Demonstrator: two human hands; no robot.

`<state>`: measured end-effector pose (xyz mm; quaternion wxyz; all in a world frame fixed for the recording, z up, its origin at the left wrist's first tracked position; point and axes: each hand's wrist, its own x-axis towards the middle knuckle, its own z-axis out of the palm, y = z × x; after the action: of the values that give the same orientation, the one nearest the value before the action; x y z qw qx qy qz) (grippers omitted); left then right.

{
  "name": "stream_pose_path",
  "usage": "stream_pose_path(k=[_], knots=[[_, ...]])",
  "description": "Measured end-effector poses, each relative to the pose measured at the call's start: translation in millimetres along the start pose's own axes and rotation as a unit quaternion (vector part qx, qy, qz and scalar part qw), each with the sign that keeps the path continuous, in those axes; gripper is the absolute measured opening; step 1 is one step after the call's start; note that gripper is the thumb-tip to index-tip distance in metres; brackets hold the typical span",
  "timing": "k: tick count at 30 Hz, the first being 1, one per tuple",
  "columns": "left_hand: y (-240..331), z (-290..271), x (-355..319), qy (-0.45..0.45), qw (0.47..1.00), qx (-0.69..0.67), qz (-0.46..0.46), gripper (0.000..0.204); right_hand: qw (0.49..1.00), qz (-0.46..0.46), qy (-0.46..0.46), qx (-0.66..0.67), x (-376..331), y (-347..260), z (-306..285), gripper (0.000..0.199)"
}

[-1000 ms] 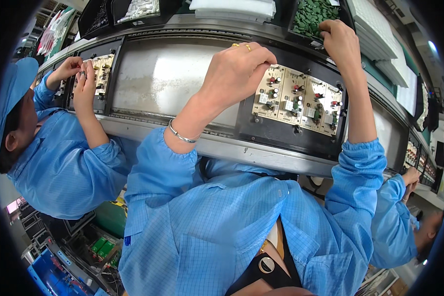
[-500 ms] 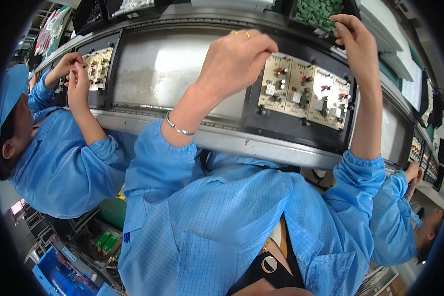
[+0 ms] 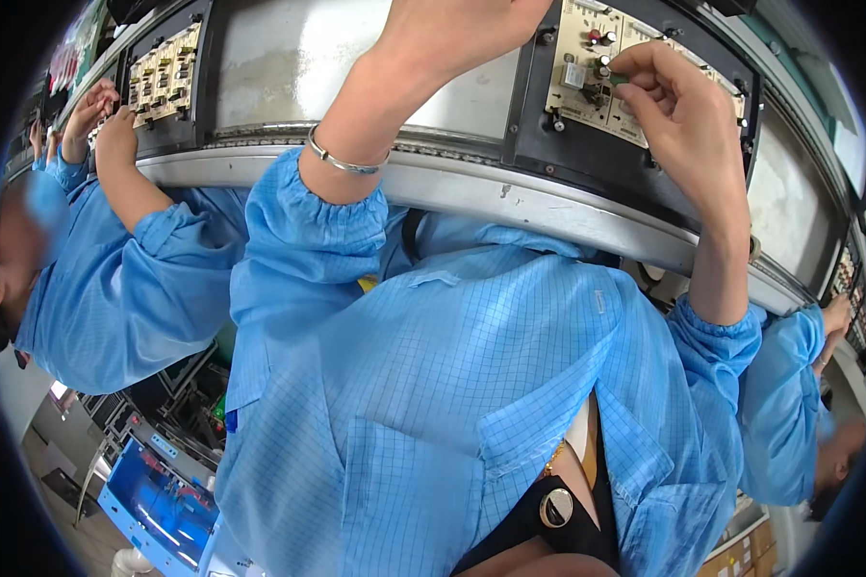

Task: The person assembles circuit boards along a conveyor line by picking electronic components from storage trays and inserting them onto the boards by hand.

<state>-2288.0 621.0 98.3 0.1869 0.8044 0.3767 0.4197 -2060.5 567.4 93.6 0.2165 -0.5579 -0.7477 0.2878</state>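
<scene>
A cream circuit board panel (image 3: pixel 601 113) lies in a black carrier (image 3: pixel 534 144) on the line, with a white block-shaped component (image 3: pixel 573 76) and red and black round components on it. My right hand (image 3: pixel 691 120) is over the panel, thumb and forefinger pinched on a small green component (image 3: pixel 618 80) beside the white one. Whether the green component touches the board I cannot tell. My left hand (image 3: pixel 457 34) reaches over the panel's left side. Its fingertips are cut off by the upper edge, so what they hold is hidden.
A metal rail (image 3: pixel 471 183) runs between my body and the carrier. On the left a co-worker's hands (image 3: pixel 106 120) are at another board panel (image 3: pixel 164 79). Another co-worker's hands (image 3: pixel 837 317) are at the far right. Blue equipment (image 3: pixel 164 505) stands at lower left.
My right hand has come from the bin of green parts down to the panel, with a green component now visible in its fingers. The view has shifted, and my left hand appears higher in it.
</scene>
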Motion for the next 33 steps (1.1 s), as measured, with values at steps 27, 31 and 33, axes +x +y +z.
stream_pose_path(k=[27,31,33], knots=[[-41,5,-18,0.048,0.995,0.066,0.057,0.010,0.991,-0.111,0.030,-0.069,20,-10,26,0.020],[-42,10,-18,0.051,0.996,0.068,0.025,0.012,0.969,-0.238,-0.026,-0.060,26,-26,60,0.021],[-39,7,-15,0.062,0.996,0.061,0.031,0.012,0.961,-0.257,-0.041,-0.094,25,-28,61,0.020]])
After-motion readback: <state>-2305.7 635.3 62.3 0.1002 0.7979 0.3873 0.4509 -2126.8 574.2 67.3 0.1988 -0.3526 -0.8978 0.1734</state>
